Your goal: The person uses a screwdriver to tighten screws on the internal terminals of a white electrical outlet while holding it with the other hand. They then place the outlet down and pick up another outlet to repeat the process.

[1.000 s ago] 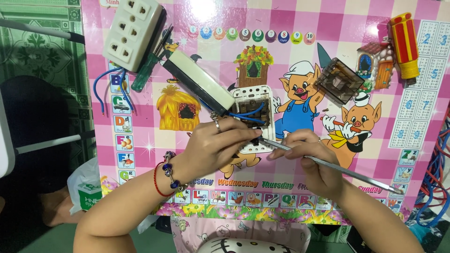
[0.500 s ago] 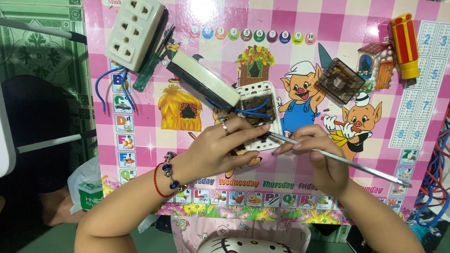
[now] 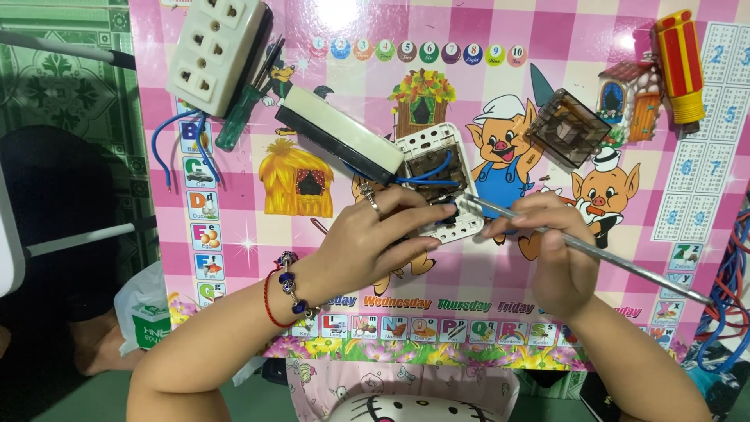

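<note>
A white open socket box (image 3: 437, 168) with blue wires inside lies on a pink checked cartoon table (image 3: 328, 86). My left hand (image 3: 375, 238), with a ring and bead bracelet, presses on the box's near edge and pinches a wire there. My right hand (image 3: 551, 250) grips a long thin metal screwdriver (image 3: 594, 252); its tip points into the box near my left fingertips. A white and black cover piece (image 3: 336, 144) leans against the box's left side.
A white multi-outlet block (image 3: 215, 55) with blue wires and a green screwdriver (image 3: 246, 113) lie at the top left. A brown clear square part (image 3: 569, 139) and a red and yellow screwdriver handle (image 3: 680, 62) sit at the right. Wire coils (image 3: 723, 312) hang at the right edge.
The socket box has shifted a little up and left under my left hand. The screwdriver tip stays at the box's near edge; both hands moved only slightly.
</note>
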